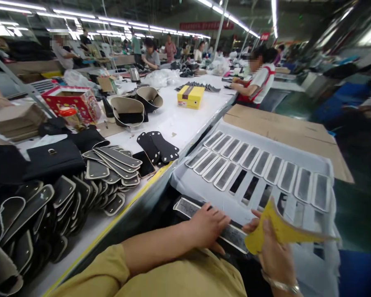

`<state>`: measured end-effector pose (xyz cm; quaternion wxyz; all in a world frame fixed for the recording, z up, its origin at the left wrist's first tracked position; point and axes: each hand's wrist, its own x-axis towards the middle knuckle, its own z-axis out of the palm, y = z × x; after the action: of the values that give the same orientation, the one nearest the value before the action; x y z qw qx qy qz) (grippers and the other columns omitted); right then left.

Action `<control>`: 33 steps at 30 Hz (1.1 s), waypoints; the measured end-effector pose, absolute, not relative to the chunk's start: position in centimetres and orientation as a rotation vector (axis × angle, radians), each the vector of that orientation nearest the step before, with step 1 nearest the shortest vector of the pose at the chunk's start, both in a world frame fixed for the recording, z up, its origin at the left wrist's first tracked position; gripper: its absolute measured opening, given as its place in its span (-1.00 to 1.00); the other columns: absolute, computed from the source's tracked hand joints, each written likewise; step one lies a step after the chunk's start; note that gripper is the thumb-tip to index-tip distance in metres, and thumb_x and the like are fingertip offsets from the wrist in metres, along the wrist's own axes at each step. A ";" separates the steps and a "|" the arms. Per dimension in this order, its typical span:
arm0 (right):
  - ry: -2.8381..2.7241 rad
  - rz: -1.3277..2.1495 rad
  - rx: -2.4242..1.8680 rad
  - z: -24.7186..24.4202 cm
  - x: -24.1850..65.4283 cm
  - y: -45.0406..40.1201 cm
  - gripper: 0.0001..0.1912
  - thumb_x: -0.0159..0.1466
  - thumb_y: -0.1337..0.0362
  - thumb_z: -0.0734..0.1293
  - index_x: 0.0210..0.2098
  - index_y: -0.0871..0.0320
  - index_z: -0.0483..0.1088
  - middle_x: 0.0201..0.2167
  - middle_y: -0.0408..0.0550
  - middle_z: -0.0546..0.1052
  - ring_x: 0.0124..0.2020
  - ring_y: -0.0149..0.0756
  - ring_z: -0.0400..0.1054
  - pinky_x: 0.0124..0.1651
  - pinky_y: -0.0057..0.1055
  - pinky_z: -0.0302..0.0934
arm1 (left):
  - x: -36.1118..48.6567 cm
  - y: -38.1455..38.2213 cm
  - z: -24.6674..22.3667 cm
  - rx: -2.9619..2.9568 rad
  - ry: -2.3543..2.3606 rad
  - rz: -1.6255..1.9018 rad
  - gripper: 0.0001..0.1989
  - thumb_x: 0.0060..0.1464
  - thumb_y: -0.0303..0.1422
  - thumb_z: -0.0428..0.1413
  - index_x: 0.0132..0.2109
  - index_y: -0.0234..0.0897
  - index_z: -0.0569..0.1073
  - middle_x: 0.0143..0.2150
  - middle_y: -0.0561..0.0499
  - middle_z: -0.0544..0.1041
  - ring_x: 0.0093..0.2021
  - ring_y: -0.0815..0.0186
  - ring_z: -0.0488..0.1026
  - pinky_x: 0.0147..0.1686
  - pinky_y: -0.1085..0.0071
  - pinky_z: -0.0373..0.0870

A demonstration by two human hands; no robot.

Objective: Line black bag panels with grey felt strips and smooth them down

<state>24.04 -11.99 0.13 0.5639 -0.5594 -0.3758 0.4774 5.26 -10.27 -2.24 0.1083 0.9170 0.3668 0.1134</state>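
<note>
My left hand [208,226] lies across a long black strip [188,207] with a pale-edged grey panel, fingers over its far side and thumb at its near side. In my right hand [275,251] is a bent, thin yellow sheet [273,227], pinched between thumb and fingers and slightly blurred; its exact kind is unclear. Beyond both hands, rows of grey rectangular pieces with white borders [261,163] lie on a pale covered board [185,177]. Between the nearer pieces, dark slots [250,189] show in the board.
On the white table [163,119] at left are piled black pieces with pale edges [77,198], two black curved pieces [157,146], a yellow box [191,97] and a red box [72,103]. Cardboard [284,136] lies behind the board. A co-worker [256,78] sits farther back.
</note>
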 end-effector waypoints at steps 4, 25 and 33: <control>-0.885 1.415 -1.330 2.6 24.9 -14.7 -0.56 0.17 -0.06 0.25 -0.13 0.14 0.34 -0.58 -0.21 0.33 -0.61 -0.43 0.23 -0.51 -0.44 0.23 | -4.3 -8.7 -2.2 2.297 1.282 0.350 0.09 -0.30 0.14 0.18 0.28 -0.25 -0.07 0.27 -0.22 0.12 0.22 0.02 0.09 0.21 0.13 -0.16; -1.686 1.631 -1.797 2.2 24.9 -7.0 -0.53 0.05 -0.12 0.32 -0.43 0.21 0.35 -0.53 -0.04 0.48 -0.51 -0.37 0.34 -0.45 -0.48 0.23 | -5.9 -11.5 -10.6 1.436 1.151 1.002 0.15 -0.41 -0.20 0.37 0.27 -0.17 -0.10 0.18 -0.15 0.23 0.16 0.06 0.20 0.16 0.15 0.09; -2.000 2.036 -1.589 1.9 24.2 -2.5 -0.53 0.08 0.01 0.34 -0.18 0.16 0.17 -0.48 -0.16 0.42 -0.59 -0.43 0.30 -0.53 -0.48 0.22 | -2.1 -13.6 -11.9 1.014 1.134 1.342 0.09 -0.28 -0.13 0.32 0.29 -0.18 -0.14 0.29 -0.16 0.05 0.25 0.06 0.05 0.23 0.15 -0.07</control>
<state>24.18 -2.46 1.93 -0.0624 -0.4855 -0.6111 0.6220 -2.14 -13.59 -11.90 0.5285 0.4244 0.4746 0.5616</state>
